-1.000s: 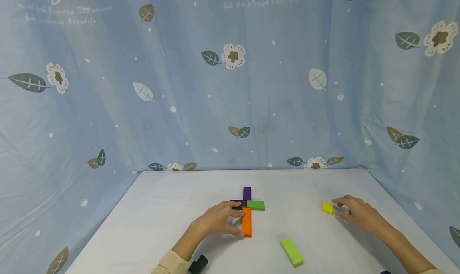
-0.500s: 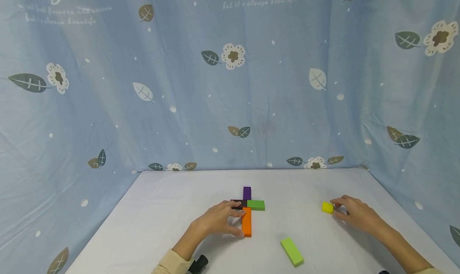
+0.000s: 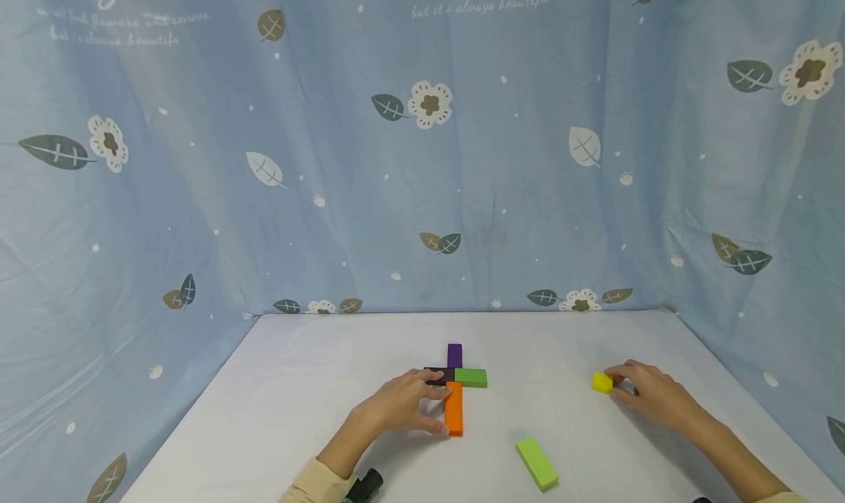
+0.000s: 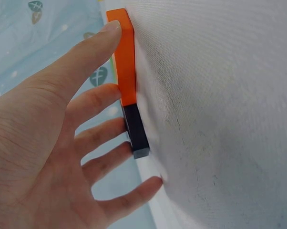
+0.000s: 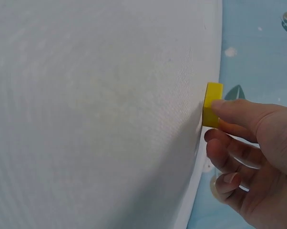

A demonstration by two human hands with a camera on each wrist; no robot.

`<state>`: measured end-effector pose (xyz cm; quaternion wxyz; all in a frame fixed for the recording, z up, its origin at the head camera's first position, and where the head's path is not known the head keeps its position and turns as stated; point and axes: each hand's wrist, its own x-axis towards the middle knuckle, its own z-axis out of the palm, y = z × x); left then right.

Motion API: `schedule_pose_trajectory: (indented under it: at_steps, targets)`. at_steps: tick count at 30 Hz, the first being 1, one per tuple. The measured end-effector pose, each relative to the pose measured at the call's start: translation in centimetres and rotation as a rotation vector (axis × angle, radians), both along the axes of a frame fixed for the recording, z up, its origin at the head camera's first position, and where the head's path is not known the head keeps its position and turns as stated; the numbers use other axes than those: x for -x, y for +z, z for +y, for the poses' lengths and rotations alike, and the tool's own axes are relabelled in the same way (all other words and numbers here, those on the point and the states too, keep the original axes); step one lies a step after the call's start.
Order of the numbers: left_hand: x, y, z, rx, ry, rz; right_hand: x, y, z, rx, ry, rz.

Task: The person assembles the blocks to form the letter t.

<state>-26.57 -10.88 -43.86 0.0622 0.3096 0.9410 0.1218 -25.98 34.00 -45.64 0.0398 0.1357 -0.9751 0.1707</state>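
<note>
In the head view my left hand spreads its fingers along an orange block and a black block. The left wrist view has the thumb and forefinger touching the side of the orange block, with other fingertips at the black block. A green block and a purple block adjoin these two. Off to the right, my right hand pinches a small yellow block between thumb and forefinger; its remaining fingers are bent beneath, as the right wrist view shows.
A lime-green block lies by itself on the white tabletop, nearer the front. Blue patterned curtain borders the table at the back and both sides. A black object shows beside my left sleeve.
My right hand has moved slightly left, and its thumb and forefinger have closed onto the yellow block. My left hand and the other blocks stay where they were.
</note>
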Motion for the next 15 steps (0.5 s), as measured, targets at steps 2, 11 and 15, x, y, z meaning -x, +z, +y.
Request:
schedule_pose_trajectory:
  at_steps: [2, 11, 15]
  targets:
    - [0.02, -0.02, 0.01, 0.001, -0.001, 0.001, 0.04, -0.1, -0.02, 0.005, 0.003, 0.007]
    - [-0.01, 0.0, 0.01, -0.004, 0.0, -0.005, 0.11, -0.07, -0.22, 0.011, 0.02, 0.042]
    - [-0.02, 0.0, 0.01, -0.004, 0.004, -0.008, 0.11, -0.01, -0.28, 0.002, 0.012, 0.037]
